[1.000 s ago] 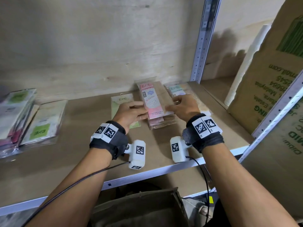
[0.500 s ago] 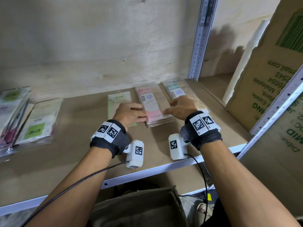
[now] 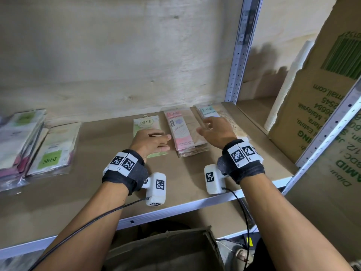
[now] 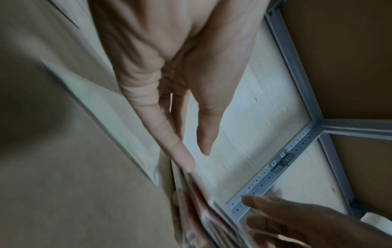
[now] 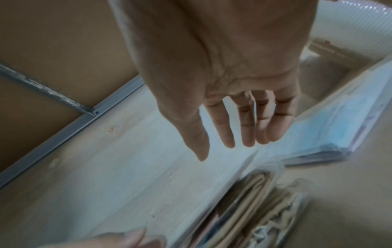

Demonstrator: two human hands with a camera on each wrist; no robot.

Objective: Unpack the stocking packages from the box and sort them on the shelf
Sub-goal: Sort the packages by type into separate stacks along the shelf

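head cam: looks down at shelf (image 3: 58, 196) from above | wrist cams: super close, facing along each palm toward back wall | all share pink stack (image 3: 182, 133)

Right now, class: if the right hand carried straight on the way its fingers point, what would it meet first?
Probably the blue-labelled stocking package just beyond the right hand; its fingers are spread and hold nothing. Depth is hard to judge.

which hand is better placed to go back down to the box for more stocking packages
Likely the right hand. It is open and lifted off the pink stack, holding nothing, while the left hand lies over the green package, fingertips at the stack's edge. The box sits below both.
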